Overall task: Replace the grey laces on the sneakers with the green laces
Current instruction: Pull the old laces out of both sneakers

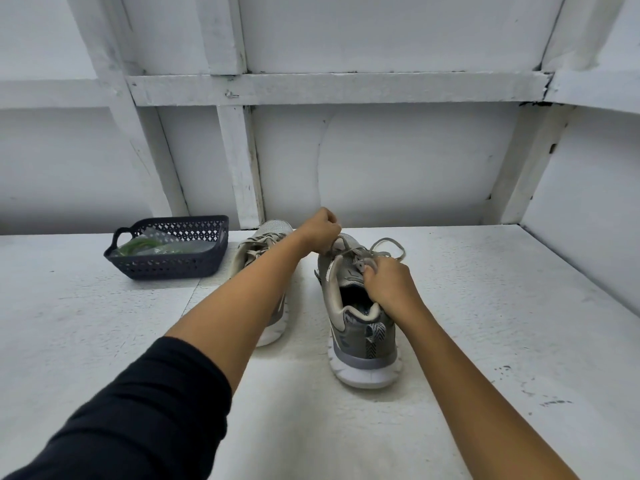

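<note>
Currently two grey sneakers stand side by side on the white table (485,306), heels toward the camera and toes toward the white panelled wall (381,161). Both hands are at the right sneaker (363,341).

The left hand (320,228) reaches across, its forearm passing over the left sneaker (256,244) and hiding much of it. This hand is raised above the right sneaker's toe end with its fingers (332,225) curled tight into a fist. A strand of the grey lace (402,251) runs from under that fist down to the eyelets, so the strand is clamped inside the curl.

The right hand (389,284) sits at the top of the tongue, just ahead of the shoe's opening. Its fingers (372,268) are bent and drawn together in a pinch. What they nip seems to be a lace end lying against the tongue's edge, though the view is too small to be sure. The rest of the grey lace lies in loose loops over the far right side of the shoe, just beyond these fingers and apart from them.

The left sneaker has its grey lacing in place. To its left stands a dark perforated basket (166,268) holding the green laces (136,245) in clear packets, well apart from both hands. A black sleeve (138,410) covers the left upper arm.
</note>
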A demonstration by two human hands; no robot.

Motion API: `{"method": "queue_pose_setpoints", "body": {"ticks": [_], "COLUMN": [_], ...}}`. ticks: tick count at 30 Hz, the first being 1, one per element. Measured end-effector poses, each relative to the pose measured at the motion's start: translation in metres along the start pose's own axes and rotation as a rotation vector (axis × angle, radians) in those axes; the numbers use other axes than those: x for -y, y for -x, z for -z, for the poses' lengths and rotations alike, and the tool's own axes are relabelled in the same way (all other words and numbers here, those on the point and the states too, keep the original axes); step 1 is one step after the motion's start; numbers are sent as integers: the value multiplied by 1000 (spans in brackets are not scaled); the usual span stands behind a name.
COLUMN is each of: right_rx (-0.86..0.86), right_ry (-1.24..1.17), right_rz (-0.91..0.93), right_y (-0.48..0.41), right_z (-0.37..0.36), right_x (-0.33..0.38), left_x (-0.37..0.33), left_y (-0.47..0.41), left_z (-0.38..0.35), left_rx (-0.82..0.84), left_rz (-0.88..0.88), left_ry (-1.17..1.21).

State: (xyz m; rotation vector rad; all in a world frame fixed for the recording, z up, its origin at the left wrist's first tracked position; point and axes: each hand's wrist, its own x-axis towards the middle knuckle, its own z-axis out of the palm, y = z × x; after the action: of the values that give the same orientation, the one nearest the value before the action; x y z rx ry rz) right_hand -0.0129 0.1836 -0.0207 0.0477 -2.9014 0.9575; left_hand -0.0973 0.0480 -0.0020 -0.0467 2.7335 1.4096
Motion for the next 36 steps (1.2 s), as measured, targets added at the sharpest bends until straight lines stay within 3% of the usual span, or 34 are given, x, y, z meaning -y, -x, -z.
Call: {"method": "queue_pose_setpoints", "body": {"ticks": [6, 11, 16, 22, 28, 32, 34, 36], "right_rx": [-12, -15, -10, -5, -5, -4, -5, -6], "right_ry": [-57, -60, -53, -44, -40, -43, -53, -63], "right_rz": [-11, -8, -12, -8, -9, -8, -11, -10], "right_y": [1, 1, 1, 1, 0, 1, 1, 2], "right_z": [-1, -1, -2, -1, -1, -1, -1, 0], "right_x": [-1, -1, -1, -3, -1, -1, -1, -1], "left_x": [10, 17, 16, -6, 2, 14, 11, 1], "left_y": [11, 21, 20, 2, 13, 14, 16, 17], "left_z": [14, 3, -3, 18, 9, -4, -7, -1], "left_rx": [128, -38, -113, -241, -51, -165, -168, -134], "left_rz": [-50, -158, -152, -62, 22, -5, 47, 148], "left_ry": [-359, -469, -506, -185, -318, -359, -238, 85]}}
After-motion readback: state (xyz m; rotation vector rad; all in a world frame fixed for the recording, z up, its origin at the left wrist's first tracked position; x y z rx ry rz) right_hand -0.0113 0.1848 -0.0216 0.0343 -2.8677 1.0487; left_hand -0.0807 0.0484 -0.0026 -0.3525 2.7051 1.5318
